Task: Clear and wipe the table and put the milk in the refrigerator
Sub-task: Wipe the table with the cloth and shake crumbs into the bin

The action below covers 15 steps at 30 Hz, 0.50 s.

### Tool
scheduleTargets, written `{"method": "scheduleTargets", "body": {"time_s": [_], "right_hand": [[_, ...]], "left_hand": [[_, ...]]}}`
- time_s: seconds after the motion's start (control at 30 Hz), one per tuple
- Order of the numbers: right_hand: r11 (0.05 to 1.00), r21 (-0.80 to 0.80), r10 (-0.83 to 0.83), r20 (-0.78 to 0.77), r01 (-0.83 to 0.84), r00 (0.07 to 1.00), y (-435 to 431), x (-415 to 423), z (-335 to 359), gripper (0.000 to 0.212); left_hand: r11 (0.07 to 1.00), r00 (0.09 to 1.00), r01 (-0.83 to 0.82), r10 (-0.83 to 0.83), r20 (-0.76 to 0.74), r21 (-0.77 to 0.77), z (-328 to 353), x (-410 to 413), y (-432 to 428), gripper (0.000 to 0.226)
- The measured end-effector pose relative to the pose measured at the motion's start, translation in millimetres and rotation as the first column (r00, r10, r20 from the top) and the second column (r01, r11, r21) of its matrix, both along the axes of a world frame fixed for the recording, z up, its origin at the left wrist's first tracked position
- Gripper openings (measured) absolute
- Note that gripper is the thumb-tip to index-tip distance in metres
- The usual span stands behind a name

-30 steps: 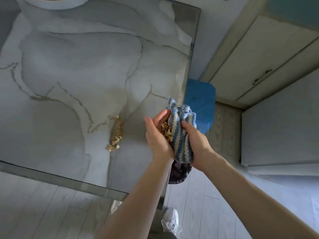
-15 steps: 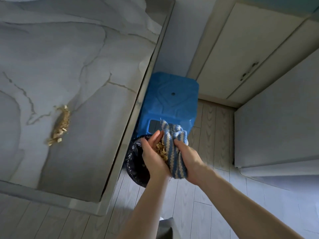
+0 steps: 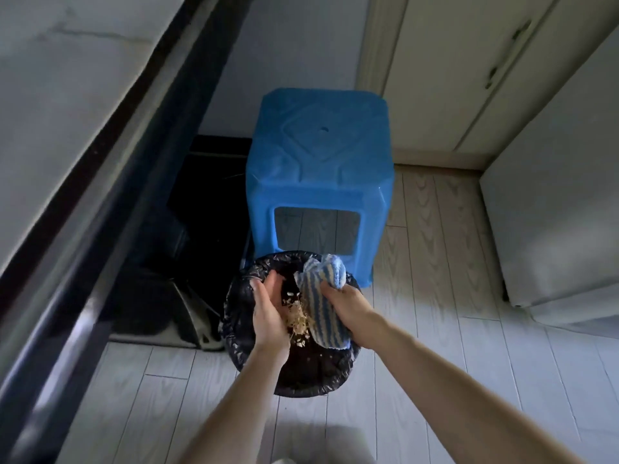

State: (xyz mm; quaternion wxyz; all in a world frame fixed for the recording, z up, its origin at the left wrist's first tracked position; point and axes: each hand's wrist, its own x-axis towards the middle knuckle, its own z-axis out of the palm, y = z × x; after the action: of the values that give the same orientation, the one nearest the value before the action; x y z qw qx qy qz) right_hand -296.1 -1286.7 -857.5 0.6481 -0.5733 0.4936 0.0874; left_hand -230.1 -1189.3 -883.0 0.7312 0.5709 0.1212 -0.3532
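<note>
Pale plank floor [image 3: 435, 262], dim light. Marble-look bench [image 3: 67, 78] fills the upper left; its dark long edge runs diagonally down to the lower left corner of view. Cream cupboard doors [image 3: 452, 78] stand at the floor's far edge, a white unit [image 3: 552, 195] along its right side.

- Round bin with black liner [image 3: 318, 373] stands on the floor just off the bench's long edge, touching or nearly touching the near foot of a blue plastic stool [image 3: 318, 145].
- Both hands are over the bin's opening.
- Left hand [image 3: 268, 316]: cupped, palm tilted toward the right, fingers loosely extended and gripping nothing. Tan crumbs [image 3: 299, 321] sit against the palm and blur just below it, above the liner.
- Right hand [image 3: 348, 306]: fingers curled round a blue-and-cream striped cloth [image 3: 321, 296], bunched, pressed close to the left palm.
- Dark shapes under the bench are too dim to identify.
</note>
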Motion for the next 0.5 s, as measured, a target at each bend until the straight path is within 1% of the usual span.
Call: {"method": "scheduleTargets", "body": {"time_s": [0.07, 0.17, 0.3, 0.37, 0.4, 0.43, 0.5], "right_hand": [[0.992, -0.077, 0.097, -0.006, -0.097, 0.995, -1.0, -0.7, -25.4, 0.038], [0.961, -0.163, 0.227, 0.013, -0.222, 0.974, -4.2, 2.0, -56.1, 0.032], [0.914, -0.241, 0.338, 0.006, -0.327, 0.941, -10.5, 10.5, -78.5, 0.023], [0.899, -0.261, 0.370, 0.016, -0.353, 0.929, -17.4, 16.3, -86.9, 0.019], [0.893, -0.255, 0.389, 0.023, -0.370, 0.921, -20.6, 18.8, -92.2, 0.015], [0.877, -0.254, 0.427, 0.023, -0.407, 0.904, -24.3, 20.5, -91.9, 0.011], [0.792, -0.308, 0.550, -0.015, -0.527, 0.835, -32.8, 22.4, -91.1, 0.019]], "left_hand": [[0.997, 0.997, 0.064, -0.066, -0.048, -0.038, -23.1, 6.4, 2.8, 0.068], [0.985, 0.991, 0.114, -0.121, -0.051, -0.126, -44.2, 14.6, 1.1, 0.066], [0.981, 0.988, 0.148, -0.152, -0.026, -0.123, -70.7, 20.7, -3.2, 0.065], [0.978, 0.984, 0.180, -0.181, 0.002, -0.102, -78.4, 23.9, -9.0, 0.065], [0.977, 0.979, 0.202, -0.200, 0.034, -0.064, -82.0, 25.0, -12.6, 0.064], [0.973, 0.971, 0.229, -0.228, 0.072, -0.004, -83.5, 26.6, -15.4, 0.061], [0.946, 0.938, 0.289, -0.310, 0.155, 0.145, -85.4, 31.0, -17.6, 0.054]]}}
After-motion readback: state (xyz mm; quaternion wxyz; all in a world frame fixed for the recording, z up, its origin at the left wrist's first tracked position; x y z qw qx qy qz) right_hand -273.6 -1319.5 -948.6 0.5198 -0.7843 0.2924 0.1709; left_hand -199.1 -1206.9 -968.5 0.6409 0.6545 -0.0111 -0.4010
